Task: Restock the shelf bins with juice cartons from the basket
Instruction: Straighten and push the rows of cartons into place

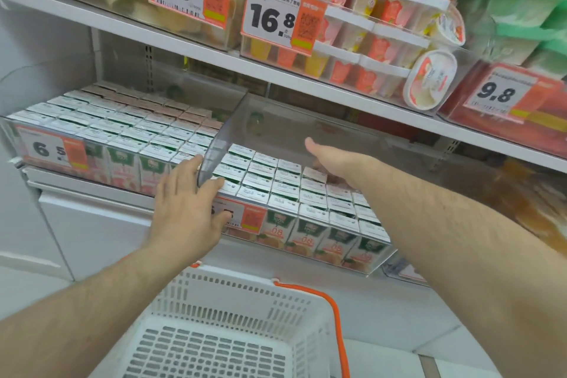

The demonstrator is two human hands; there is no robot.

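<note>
1. My left hand (187, 209) lies flat with straight fingers on the front corner of the right shelf bin (377, 258), fingertips against the clear divider wall (214, 147); it grips nothing.
2. My right hand (325, 156) reaches deep into that bin above the back rows. I see the thumb standing free, but the fingers are hidden behind the wrist, so I cannot tell whether they hold a carton.
3. The juice cartons (276, 190) stand upright in tight rows, filling the front of this bin and all of the left bin (12, 132) beside it.
4. The white basket (214, 341) with the orange handle (334, 310) sits below me; the part I see holds no cartons.
5. These cartons look small, boxy and stiff, probably fairly heavy for their size with liquid inside. I would pinch one by its flat side faces, not the top fold, and avoid squeezing hard, since the walls may dent.
</note>
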